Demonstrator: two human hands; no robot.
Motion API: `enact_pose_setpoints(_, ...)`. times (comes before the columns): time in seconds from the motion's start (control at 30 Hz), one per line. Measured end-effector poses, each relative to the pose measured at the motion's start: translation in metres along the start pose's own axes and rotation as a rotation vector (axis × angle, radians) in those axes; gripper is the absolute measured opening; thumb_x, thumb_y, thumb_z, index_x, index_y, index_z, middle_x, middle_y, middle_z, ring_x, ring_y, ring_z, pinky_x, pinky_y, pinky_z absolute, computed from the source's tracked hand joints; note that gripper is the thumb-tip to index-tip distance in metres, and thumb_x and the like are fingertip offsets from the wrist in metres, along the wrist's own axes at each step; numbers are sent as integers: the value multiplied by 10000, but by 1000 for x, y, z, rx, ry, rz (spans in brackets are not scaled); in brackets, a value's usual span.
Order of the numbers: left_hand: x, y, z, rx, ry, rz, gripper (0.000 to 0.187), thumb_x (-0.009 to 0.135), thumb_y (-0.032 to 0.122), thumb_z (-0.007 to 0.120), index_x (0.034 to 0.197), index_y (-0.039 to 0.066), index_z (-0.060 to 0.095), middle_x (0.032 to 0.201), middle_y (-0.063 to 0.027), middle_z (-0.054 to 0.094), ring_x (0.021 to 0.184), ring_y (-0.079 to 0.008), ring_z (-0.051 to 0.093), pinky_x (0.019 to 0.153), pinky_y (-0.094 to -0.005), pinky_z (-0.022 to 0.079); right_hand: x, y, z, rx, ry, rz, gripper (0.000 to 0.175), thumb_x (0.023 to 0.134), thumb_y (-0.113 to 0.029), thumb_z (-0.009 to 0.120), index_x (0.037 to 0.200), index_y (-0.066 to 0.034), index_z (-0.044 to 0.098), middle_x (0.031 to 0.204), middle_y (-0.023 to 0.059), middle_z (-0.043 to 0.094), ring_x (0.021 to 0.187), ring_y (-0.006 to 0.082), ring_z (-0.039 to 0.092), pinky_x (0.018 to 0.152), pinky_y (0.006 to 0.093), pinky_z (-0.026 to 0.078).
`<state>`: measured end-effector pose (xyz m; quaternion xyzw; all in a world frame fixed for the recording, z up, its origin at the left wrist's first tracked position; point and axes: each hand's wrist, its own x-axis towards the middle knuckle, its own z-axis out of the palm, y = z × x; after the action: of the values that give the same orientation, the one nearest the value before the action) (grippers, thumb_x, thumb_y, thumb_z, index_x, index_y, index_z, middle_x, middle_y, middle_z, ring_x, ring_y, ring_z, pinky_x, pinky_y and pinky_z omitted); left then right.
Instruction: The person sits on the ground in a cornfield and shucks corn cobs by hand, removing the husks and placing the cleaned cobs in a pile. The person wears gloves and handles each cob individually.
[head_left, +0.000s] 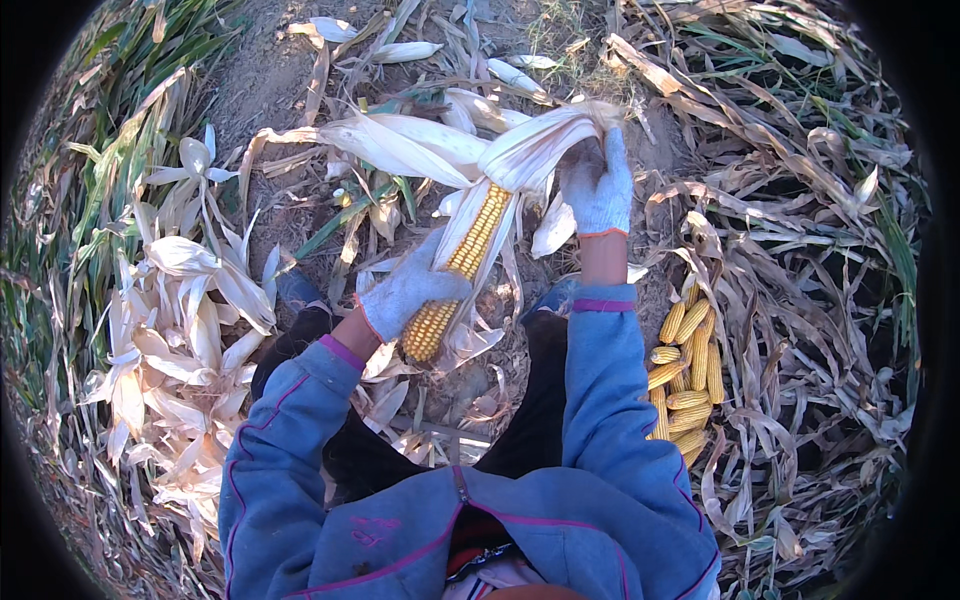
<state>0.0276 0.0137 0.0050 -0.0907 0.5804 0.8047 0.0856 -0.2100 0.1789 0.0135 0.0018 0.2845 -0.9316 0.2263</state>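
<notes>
My left hand (416, 287), in a pale knitted work glove, is closed around the lower part of a yellow ear of corn (478, 236). The ear lies tilted, its thick lower end towards me, with its kernels bare along the front. Pale dry husk leaves (536, 146) are folded back from its far end. My right hand (598, 184), gloved alike, grips these husk leaves up and to the right of the ear; its fingertips are partly hidden by them. More opened husk spreads to the left of the ear.
Husked yellow ears (688, 375) lie piled on the ground by my right arm. A heap of pale stripped husks (187, 330) is at the left. Cut corn stalks and dry leaves (787, 300) cover both sides. My shoes stand on bare soil (270, 82) with scattered husks.
</notes>
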Motion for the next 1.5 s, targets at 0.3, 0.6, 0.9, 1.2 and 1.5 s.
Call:
enact_pose_setpoints(0.3, 11, 31, -14, -695, 325, 87, 396, 923, 240, 613, 1235, 34, 483, 998, -79, 621, 821, -165, 650, 717, -308, 570, -77, 88, 62, -1149, -232, 247, 410, 933, -278, 615, 1219, 1, 521, 1087, 90, 608, 982, 177, 579, 840, 320, 496)
enact_pose_setpoints(0.6, 24, -2, -37, -648, 339, 170, 461, 877, 212, 644, 1278, 58, 475, 994, -79, 613, 863, -163, 637, 746, -306, 556, -82, 95, 56, -1419, -353, 158, 267, 907, -237, 619, 1008, 5, 575, 852, 73, 610, 787, 129, 533, 720, 308, 466)
enact_pose_setpoints(0.9, 8, 39, -15, -398, 353, 1, 356, 885, 188, 631, 1197, 25, 576, 1072, -86, 630, 900, -160, 635, 783, -290, 529, -78, 89, 44, -897, -292, 276, 224, 877, -192, 622, 978, 3, 578, 844, 26, 570, 761, 104, 499, 690, 284, 456)
enact_pose_setpoints(1.2, 5, 18, -14, 88, 65, -21, 465, 835, 150, 666, 1259, 1, 547, 1155, -64, 618, 1044, -140, 580, 906, -278, 471, -5, 26, -32, -637, -439, -36, 379, 886, -226, 618, 1204, -31, 551, 1182, 96, 592, 1018, 172, 605, 857, 294, 524)
enact_pose_setpoints(1.5, 4, 10, -17, -486, 293, -76, 341, 903, 191, 572, 1183, -4, 580, 952, -72, 664, 808, -176, 663, 708, -276, 546, -43, 39, 52, -171, -105, 99, 389, 980, -254, 520, 1298, -32, 492, 1169, 143, 624, 1008, 251, 627, 871, 359, 525)
